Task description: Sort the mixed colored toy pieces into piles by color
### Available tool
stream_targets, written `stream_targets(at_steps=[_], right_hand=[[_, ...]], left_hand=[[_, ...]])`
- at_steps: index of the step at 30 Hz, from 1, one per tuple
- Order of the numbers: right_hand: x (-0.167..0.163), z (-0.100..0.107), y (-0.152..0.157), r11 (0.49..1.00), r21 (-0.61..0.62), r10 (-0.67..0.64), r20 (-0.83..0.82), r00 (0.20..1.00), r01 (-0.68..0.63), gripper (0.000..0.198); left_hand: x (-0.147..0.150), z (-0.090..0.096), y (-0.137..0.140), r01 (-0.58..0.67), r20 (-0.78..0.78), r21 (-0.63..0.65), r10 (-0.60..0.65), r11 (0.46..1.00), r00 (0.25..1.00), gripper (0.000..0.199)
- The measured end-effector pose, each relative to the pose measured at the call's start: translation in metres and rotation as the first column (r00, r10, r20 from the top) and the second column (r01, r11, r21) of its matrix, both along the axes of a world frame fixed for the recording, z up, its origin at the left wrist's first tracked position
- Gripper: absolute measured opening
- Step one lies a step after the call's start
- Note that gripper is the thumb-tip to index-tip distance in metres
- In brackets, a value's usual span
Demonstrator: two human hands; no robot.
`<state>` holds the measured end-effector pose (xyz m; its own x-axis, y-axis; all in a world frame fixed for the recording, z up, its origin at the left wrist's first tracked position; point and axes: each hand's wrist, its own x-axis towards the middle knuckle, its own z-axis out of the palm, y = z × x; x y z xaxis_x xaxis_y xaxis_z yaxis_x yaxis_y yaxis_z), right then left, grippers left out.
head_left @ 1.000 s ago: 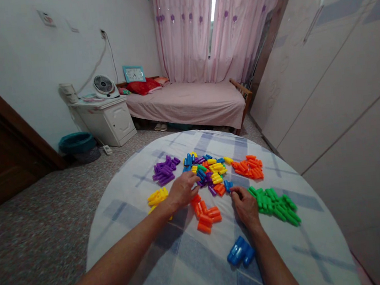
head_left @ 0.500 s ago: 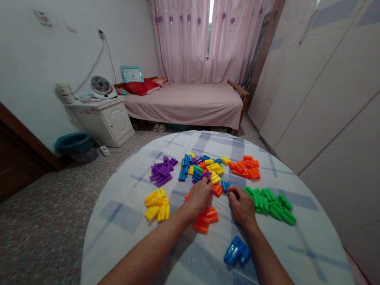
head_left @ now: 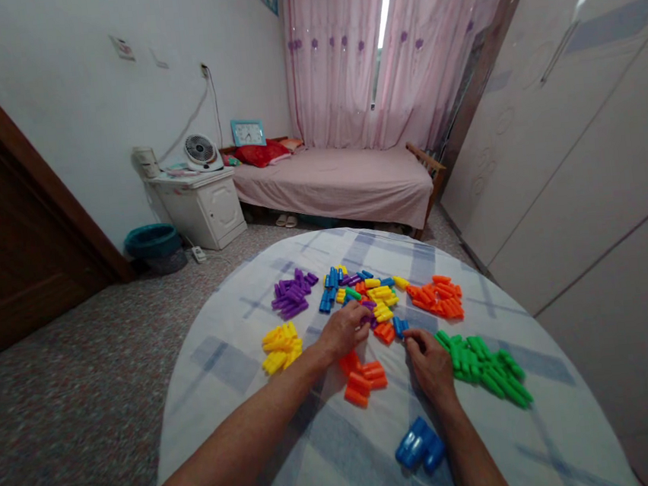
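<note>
My left hand (head_left: 345,331) reaches over the table's middle with its fingers curled down beside a purple toy block (head_left: 369,307) in the mixed pile (head_left: 383,292). Whatever lies under those fingertips is hidden. My right hand (head_left: 431,359) is bent inward, its fingertips at the near edge of some blue blocks (head_left: 401,326); its grip is too small to make out. Orange blocks (head_left: 365,380) lie below my left hand, and an orange piece (head_left: 385,333) sits between the hands. Green blocks (head_left: 488,365) spread just right of my right hand.
Around the pile lie purple blocks (head_left: 293,293), yellow blocks (head_left: 281,348), more orange blocks (head_left: 437,298) and large blue blocks (head_left: 419,445) near my right forearm. All rest on a round table with a checked cloth (head_left: 220,413). A bed (head_left: 340,176) stands beyond.
The view has swung slightly left, so the scene sits further right. Against the blocks, my left hand has drawn back a little to the left. My right hand stays by the blue blocks.
</note>
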<state>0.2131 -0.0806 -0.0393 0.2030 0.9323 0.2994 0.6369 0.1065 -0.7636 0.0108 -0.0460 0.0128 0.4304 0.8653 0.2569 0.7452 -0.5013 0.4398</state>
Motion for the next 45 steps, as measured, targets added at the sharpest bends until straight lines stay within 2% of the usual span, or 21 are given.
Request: stream_targets(at_steps=[3, 7, 10, 14, 17, 20, 23, 26, 30, 34, 36, 40, 42, 45], right_hand=[[0.0, -0.001, 0.0, 1.0, 0.012, -0.002, 0.008, 1.0, 0.001, 0.031], [-0.001, -0.001, 0.0, 1.0, 0.012, -0.012, 0.024, 1.0, 0.012, 0.031], [-0.001, -0.001, 0.001, 1.0, -0.001, -0.02, 0.019, 1.0, 0.02, 0.031], [0.0, -0.001, 0.002, 1.0, -0.022, -0.014, 0.013, 1.0, 0.014, 0.031], [0.0, 0.0, 0.001, 1.0, -0.02, -0.013, 0.008, 1.0, 0.013, 0.031], [-0.001, 0.001, 0.0, 1.0, -0.004, -0.009, 0.005, 1.0, 0.009, 0.031], [-0.001, 0.001, 0.0, 1.0, -0.006, -0.007, 0.001, 1.0, 0.007, 0.029], [0.0, 0.0, 0.0, 1.0, -0.009, -0.007, -0.012, 1.0, 0.007, 0.029], [0.0, -0.001, -0.002, 1.0, -0.001, -0.008, -0.063, 0.998, 0.008, 0.029], [-0.001, -0.001, -0.001, 1.0, 0.006, -0.015, -0.067, 0.998, 0.016, 0.027], [-0.001, -0.001, 0.0, 0.999, 0.017, -0.037, -0.058, 0.998, 0.038, 0.027], [-0.005, 0.001, 0.001, 0.984, 0.089, -0.156, -0.013, 0.988, 0.156, 0.033], [-0.009, 0.002, 0.001, 0.984, 0.096, -0.159, 0.063, 0.985, 0.152, 0.041], [-0.012, 0.003, 0.001, 0.993, 0.044, -0.119, 0.183, 0.976, 0.113, 0.048]], left_hand=[[-0.032, 0.014, 0.011, -0.124, 0.087, 0.109, 0.115, 0.986, 0.989, 0.019], [-0.084, 0.026, 0.032, -0.306, -0.015, 0.21, 0.316, 0.929, 0.949, 0.02], [-0.113, 0.025, 0.048, -0.421, -0.154, 0.197, 0.452, 0.885, 0.878, 0.021], [-0.128, 0.024, 0.057, -0.474, -0.285, 0.139, 0.494, 0.869, 0.822, 0.019], [-0.117, 0.028, 0.049, -0.467, -0.235, 0.169, 0.496, 0.868, 0.836, 0.019], [-0.088, 0.025, 0.021, -0.436, 0.007, 0.199, 0.443, 0.878, 0.896, 0.024], [-0.052, 0.008, -0.015, -0.417, 0.242, 0.112, 0.382, 0.902, 0.892, 0.03], [-0.025, -0.019, -0.035, -0.445, 0.267, 0.023, 0.423, 0.895, 0.866, 0.039], [-0.011, -0.046, -0.027, -0.516, 0.275, -0.025, 0.502, 0.856, 0.82, 0.051], [-0.007, -0.056, -0.011, -0.568, 0.322, -0.058, 0.554, 0.821, 0.768, 0.056], [-0.007, -0.057, -0.007, -0.559, 0.334, -0.051, 0.542, 0.828, 0.772, 0.054], [-0.009, -0.06, -0.004, -0.447, 0.368, -0.035, 0.428, 0.894, 0.826, 0.049], [-0.01, -0.061, -0.003, -0.408, 0.404, -0.034, 0.386, 0.912, 0.829, 0.047], [-0.011, -0.061, -0.001, -0.416, 0.437, -0.039, 0.39, 0.908, 0.811, 0.043]])
